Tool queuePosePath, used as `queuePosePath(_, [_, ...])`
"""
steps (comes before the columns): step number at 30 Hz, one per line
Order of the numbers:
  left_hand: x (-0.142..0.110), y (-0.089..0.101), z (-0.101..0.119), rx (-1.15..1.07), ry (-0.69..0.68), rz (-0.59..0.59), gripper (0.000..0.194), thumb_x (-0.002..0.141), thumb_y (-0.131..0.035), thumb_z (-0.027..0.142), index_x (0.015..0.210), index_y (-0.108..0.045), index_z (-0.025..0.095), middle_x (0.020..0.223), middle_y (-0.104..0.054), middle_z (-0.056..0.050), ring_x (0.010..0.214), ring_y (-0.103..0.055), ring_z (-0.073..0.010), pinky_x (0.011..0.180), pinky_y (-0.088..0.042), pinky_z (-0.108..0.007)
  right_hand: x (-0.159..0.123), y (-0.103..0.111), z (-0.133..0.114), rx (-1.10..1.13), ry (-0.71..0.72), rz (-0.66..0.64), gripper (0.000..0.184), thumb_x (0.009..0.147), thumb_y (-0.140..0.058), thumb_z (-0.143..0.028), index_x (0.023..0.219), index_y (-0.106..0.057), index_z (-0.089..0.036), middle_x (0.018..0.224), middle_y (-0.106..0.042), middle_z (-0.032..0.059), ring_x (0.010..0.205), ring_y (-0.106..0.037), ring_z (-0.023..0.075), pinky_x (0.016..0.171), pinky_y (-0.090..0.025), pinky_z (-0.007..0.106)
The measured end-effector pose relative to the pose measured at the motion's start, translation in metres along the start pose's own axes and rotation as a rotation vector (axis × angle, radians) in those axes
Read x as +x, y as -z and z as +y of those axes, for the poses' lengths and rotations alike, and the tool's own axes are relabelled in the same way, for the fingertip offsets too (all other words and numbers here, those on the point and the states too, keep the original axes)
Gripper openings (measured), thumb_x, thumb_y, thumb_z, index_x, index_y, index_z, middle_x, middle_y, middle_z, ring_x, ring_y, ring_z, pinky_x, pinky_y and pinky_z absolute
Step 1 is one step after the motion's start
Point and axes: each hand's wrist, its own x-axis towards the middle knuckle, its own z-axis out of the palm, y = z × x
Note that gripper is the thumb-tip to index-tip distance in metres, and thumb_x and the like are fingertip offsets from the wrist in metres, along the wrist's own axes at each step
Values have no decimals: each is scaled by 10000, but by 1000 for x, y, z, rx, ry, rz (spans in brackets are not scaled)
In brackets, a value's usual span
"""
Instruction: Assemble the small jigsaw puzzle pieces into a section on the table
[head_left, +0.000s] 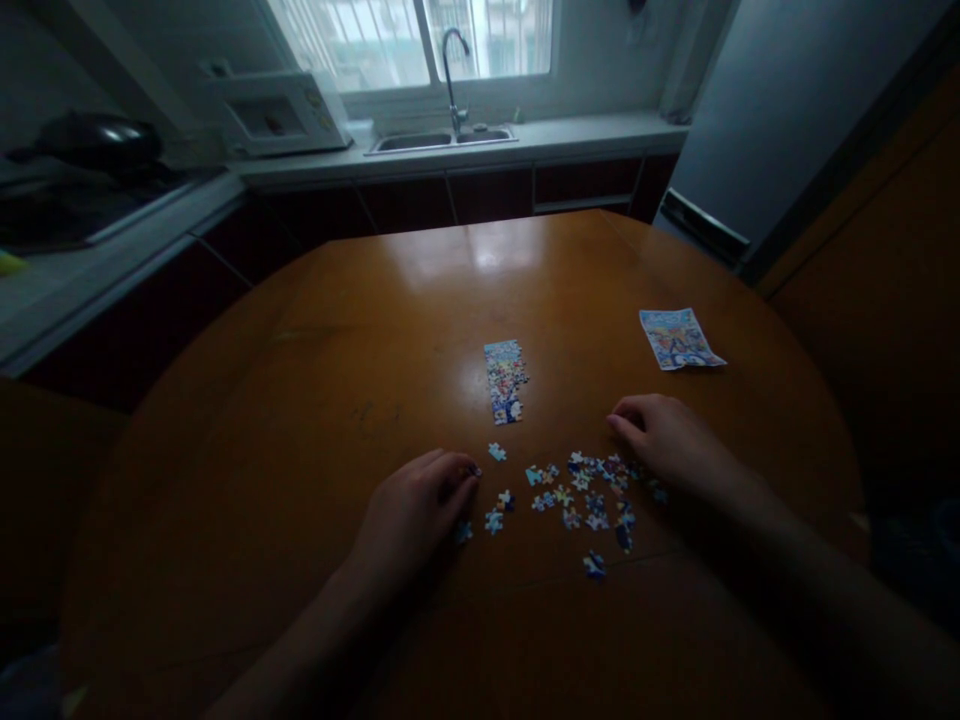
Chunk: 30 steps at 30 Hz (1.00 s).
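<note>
My left hand point(420, 503) rests low over the table with thumb and fingers pinched on a small dark puzzle piece point(474, 470). Close by it lie a few loose pieces, among them a light blue puzzle piece point(497, 451). My right hand point(660, 432) hovers at the right edge of the pile of puzzle pieces point(596, 490), its fingers curled together; whatever they hold, if anything, is hidden. Beyond both hands sits a partly joined jigsaw puzzle point(505, 382), a narrow upright strip with a straight left edge and a jagged right edge.
A creased picture sheet point(679, 339) lies at the right of the wooden table point(315, 350). One stray puzzle piece point(594, 565) is nearer to me. Past the table stand a sink point(412, 142), a microwave point(274, 113), a stove with a pan point(101, 140) and a fridge point(780, 110).
</note>
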Motion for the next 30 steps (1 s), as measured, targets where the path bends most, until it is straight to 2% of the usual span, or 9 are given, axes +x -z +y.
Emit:
queuePosePath(13, [4, -1, -11, -22, 44, 67, 225, 927, -588, 360, 1064, -718, 238, 910, -737, -37, 756, -663, -187, 654, -470, -283, 4, -3, 1, 48, 29, -14, 196, 925, -582, -300, 935, -750, -201, 917, -764, 82, 819, -687, 211, 683, -453, 295])
queuePosePath(21, [4, 2, -14, -85, 1, 83, 231, 955, -562, 370, 1033, -725, 225, 997, -748, -50, 860, -691, -198, 740, -514, -301, 4, -3, 0, 61, 52, -16, 171, 910, -595, -257, 936, -749, -186, 921, -762, 77, 826, -683, 204, 699, -457, 290])
queuePosePath(26, [6, 3, -12, -68, -60, 74, 227, 963, -540, 340, 984, -725, 210, 960, -737, -63, 861, -679, -200, 745, -504, -303, 4, -3, 1, 69, 63, -34, 148, 904, -604, -246, 928, -740, -192, 911, -761, 68, 811, -680, 195, 682, -455, 283])
queuePosePath(30, [5, 2, -11, -63, -75, 67, 208, 966, -530, 301, 952, -713, 204, 924, -724, -57, 832, -662, -187, 730, -487, -297, 3, -4, 1, 101, 157, -59, 148, 908, -595, -226, 933, -738, -193, 904, -754, 61, 801, -676, 189, 696, -469, 291])
